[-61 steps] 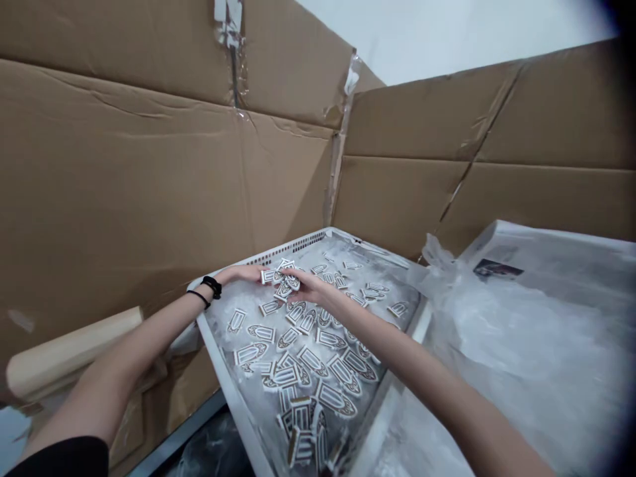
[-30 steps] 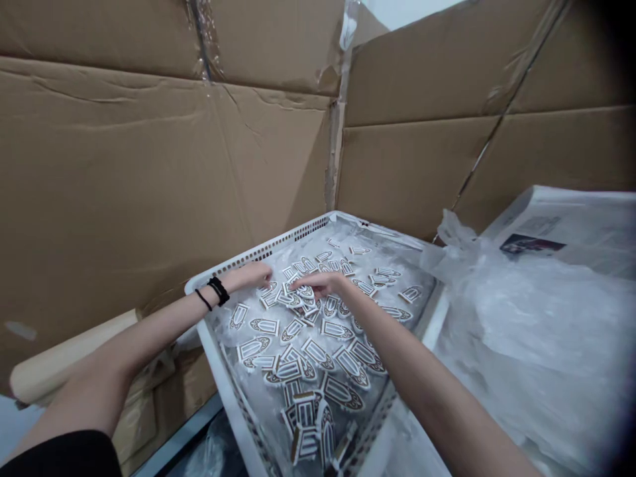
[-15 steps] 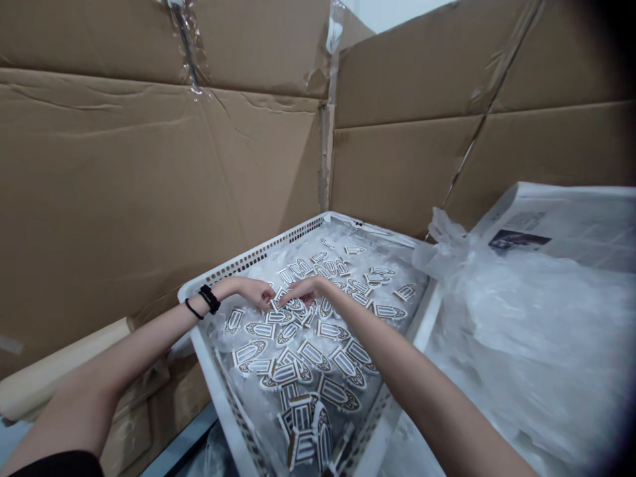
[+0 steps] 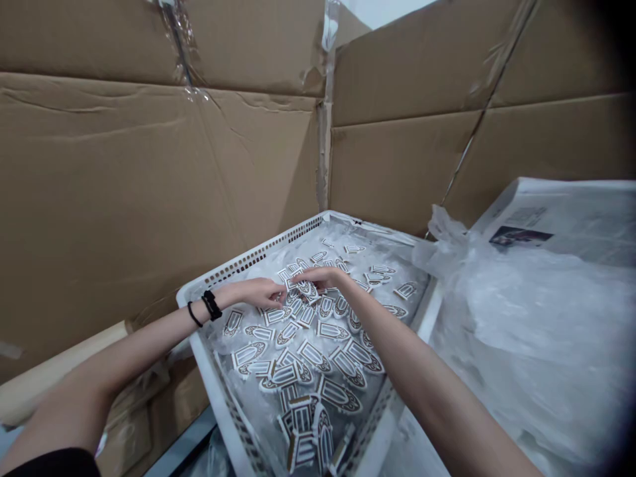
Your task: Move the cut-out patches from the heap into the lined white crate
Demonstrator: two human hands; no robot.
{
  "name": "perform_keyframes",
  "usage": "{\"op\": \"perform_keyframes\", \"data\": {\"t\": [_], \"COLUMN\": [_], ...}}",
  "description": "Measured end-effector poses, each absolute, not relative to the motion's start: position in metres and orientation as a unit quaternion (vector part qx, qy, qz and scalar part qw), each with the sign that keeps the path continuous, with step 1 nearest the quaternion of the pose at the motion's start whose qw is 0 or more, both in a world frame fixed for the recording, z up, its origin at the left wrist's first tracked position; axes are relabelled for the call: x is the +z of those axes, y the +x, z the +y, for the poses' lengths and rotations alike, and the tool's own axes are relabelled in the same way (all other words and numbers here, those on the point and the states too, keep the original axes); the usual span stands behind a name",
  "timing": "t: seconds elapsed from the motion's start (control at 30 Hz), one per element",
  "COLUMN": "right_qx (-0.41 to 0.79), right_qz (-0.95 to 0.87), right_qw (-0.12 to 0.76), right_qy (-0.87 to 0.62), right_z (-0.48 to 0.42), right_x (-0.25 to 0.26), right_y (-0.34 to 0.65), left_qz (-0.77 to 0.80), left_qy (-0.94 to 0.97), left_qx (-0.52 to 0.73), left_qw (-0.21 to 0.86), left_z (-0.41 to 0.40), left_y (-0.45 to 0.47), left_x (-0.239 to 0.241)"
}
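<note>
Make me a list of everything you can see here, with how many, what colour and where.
Basket: one, white, in the middle
Small arched pieces: dozens, overlapping, white and brown, in the basket
Plastic lining: one or more layers, clear, under the pieces
Cardboard panels: at least two, brown, behind the basket
Plastic sheeting: count unclear, whitish, at right
Printed sheet: at least one, pale with a dark picture, far right
Roll: one, tan, at left
Wristbands: two, black, on the left wrist
Sleeve: one, black, bottom left
Left hand: one, bare, at the pieces
Right hand: one, bare, over the pieces
</note>
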State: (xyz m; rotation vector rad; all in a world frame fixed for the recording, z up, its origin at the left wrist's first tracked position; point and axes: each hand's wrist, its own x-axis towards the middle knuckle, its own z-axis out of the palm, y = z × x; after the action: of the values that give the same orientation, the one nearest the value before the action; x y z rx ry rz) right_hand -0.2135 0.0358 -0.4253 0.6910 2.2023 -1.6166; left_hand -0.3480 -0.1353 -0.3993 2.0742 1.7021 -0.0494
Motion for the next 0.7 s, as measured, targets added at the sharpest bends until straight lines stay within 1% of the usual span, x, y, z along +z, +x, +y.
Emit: {"op": "perform_keyframes", "data": {"t": [0.1, 0.2, 0.3, 0.4, 0.47, 0.53, 0.63, 0.7], "right_qx": [-0.604, -0.629, -0.637, -0.621, -0.579, -0.546, -0.552, -0.553], "right_qz": [0.746, 0.726, 0.720, 0.739, 0.779, 0.808, 0.809, 0.809], "right_qw": [0.168, 0.169, 0.163, 0.156, 0.150, 0.135, 0.107, 0.096], "right_qy": [0.223, 0.222, 0.223, 0.208, 0.190, 0.177, 0.171, 0.173], "right_z": [0.036, 0.034, 0.033, 0.032, 0.032, 0.031, 0.029, 0.026], "right_x": [-0.427, -0.427, -0.424, -0.421, -0.419, -0.417, -0.415, -0.413], "right_y": [-0.215, -0.215, -0.217, -0.219, -0.219, -0.217, -0.214, -0.214], "left_qz": [0.599, 0.584, 0.589, 0.594, 0.583, 0.581, 0.610, 0.624], "left_qy": [0.757, 0.748, 0.740, 0.750, 0.757, 0.751, 0.722, 0.682], "left_qx": [-0.031, -0.085, -0.123, -0.142, -0.149, -0.151, -0.137, -0.121], "left_qw": [0.257, 0.305, 0.301, 0.256, 0.254, 0.275, 0.295, 0.362], "left_z": [-0.136, -0.135, -0.136, -0.136, -0.136, -0.135, -0.135, -0.136], "left_y": [-0.340, -0.336, -0.334, -0.330, -0.328, -0.326, -0.328, -0.336], "left_x": [-0.405, -0.408, -0.404, -0.401, -0.404, -0.410, -0.416, -0.409]}}
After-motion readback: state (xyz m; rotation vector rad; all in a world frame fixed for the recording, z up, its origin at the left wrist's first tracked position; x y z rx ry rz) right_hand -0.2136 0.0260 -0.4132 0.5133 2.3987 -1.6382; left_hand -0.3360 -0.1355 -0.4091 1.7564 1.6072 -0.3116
